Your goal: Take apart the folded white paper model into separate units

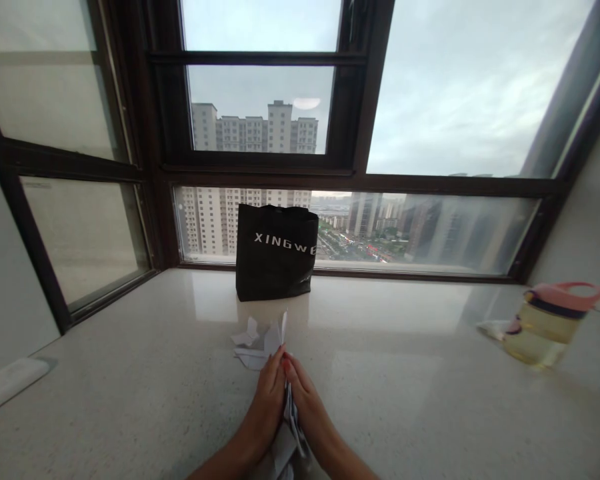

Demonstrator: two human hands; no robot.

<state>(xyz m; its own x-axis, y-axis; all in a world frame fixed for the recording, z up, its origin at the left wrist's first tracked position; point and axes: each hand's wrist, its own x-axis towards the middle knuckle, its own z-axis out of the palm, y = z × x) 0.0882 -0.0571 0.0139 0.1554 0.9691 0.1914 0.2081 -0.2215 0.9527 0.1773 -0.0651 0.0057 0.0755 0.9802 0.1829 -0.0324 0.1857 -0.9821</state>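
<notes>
My left hand and my right hand are pressed together, palm towards palm, over the countertop. Between them stands a sheaf of folded white paper, its tip poking out past my fingertips and more of it showing below, between the wrists. The part inside the palms is hidden. Just beyond my left hand, loose folded paper pieces lie on the counter, close to the held paper. Whether the lower papers are one piece or several I cannot tell.
A black bag with white lettering stands upright by the window. At the right is a bottle with a pink lid and yellowish contents. A white object lies at the left edge of the pale countertop.
</notes>
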